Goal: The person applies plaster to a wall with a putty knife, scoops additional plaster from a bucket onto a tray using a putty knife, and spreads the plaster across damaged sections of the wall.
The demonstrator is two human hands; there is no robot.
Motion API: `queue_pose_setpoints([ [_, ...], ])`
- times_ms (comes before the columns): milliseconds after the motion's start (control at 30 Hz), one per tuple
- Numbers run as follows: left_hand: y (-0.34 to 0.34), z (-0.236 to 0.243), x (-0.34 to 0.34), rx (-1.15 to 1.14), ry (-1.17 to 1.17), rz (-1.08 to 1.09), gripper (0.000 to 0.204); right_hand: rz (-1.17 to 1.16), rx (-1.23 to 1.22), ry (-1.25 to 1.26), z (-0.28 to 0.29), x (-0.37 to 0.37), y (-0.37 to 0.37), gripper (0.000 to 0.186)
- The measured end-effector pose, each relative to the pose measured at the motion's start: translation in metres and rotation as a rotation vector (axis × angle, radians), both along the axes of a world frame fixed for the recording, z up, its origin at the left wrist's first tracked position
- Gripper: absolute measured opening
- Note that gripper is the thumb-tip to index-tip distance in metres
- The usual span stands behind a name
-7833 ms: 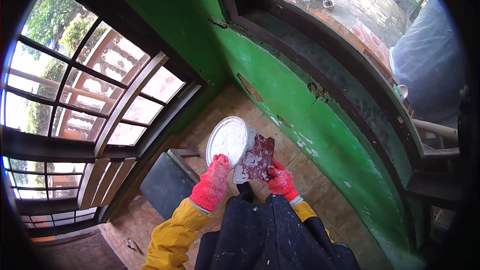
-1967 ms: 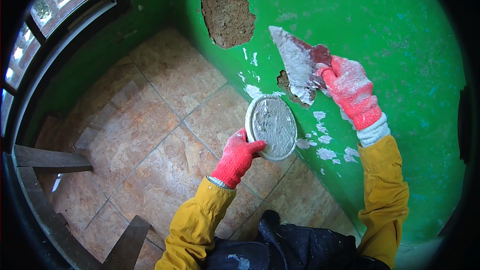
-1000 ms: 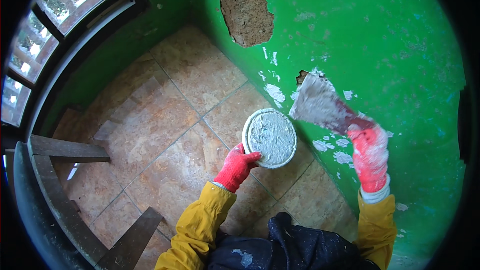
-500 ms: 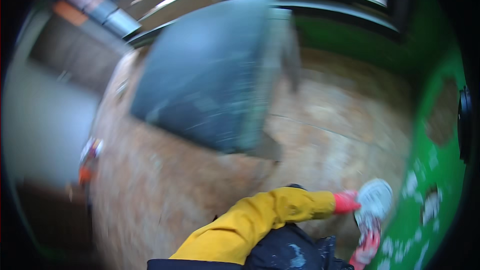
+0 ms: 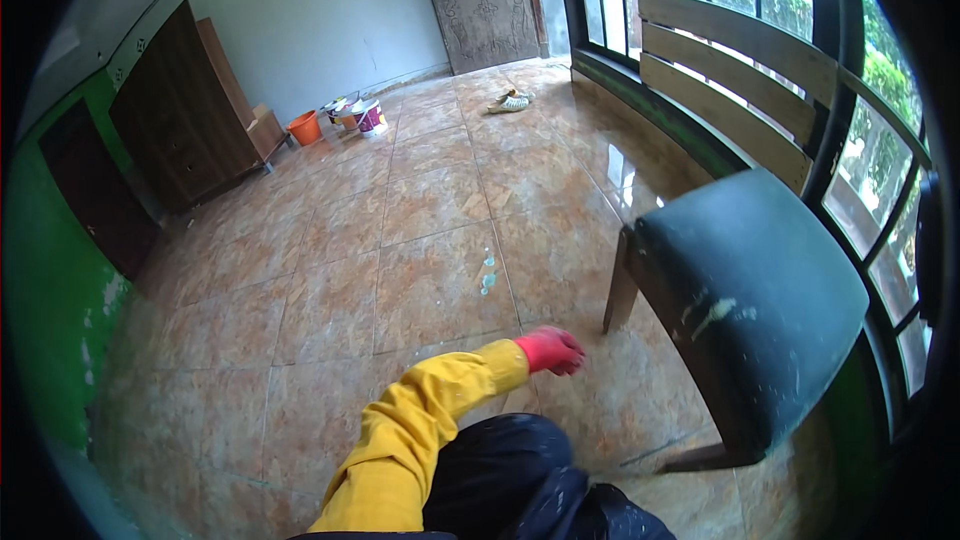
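Nearby, chair (image 5: 760, 300) stands right of left hand (image 5: 552, 350); grasp unclear.

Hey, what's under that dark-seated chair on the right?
Brown tiled floor shows between two legs of the chair. Its seat covers most of the space underneath, so I can't tell whether anything lies farther in.

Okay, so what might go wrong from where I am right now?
Your gloved left hand appears close to the chair, so a careless swing might knock it. Pale spots mark the tiled floor ahead; I can't tell if they're wet, but if so, a foot could slip. Pale smears on the chair's seat might also rub off onto clothing.
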State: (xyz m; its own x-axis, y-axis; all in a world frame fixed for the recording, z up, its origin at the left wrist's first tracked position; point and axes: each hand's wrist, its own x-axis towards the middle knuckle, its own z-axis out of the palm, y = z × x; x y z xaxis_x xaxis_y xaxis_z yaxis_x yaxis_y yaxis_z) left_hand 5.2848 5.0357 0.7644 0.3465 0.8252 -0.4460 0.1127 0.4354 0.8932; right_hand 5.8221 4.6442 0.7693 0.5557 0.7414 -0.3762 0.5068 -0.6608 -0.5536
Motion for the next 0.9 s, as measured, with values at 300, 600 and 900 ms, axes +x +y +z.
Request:
queue_pose_setpoints([
  [300, 0.192, 0.035, -0.617, 0.098, 0.316, 0.404, 0.01, 1.223, 0.801, -0.725, 0.345, -0.594, 0.407, 0.036],
  [600, 0.06, 0.097, -1.058, -0.172, 1.254, -0.276, 0.027, 1.363, 0.556, -0.589, 0.534, -1.091, 0.55, 0.04],
  [900, 0.398, 0.22, -1.493, -0.036, 0.193, 1.003, 0.022, 0.903, 0.064, 0.552, 0.554, -1.541, 0.899, 0.027],
])
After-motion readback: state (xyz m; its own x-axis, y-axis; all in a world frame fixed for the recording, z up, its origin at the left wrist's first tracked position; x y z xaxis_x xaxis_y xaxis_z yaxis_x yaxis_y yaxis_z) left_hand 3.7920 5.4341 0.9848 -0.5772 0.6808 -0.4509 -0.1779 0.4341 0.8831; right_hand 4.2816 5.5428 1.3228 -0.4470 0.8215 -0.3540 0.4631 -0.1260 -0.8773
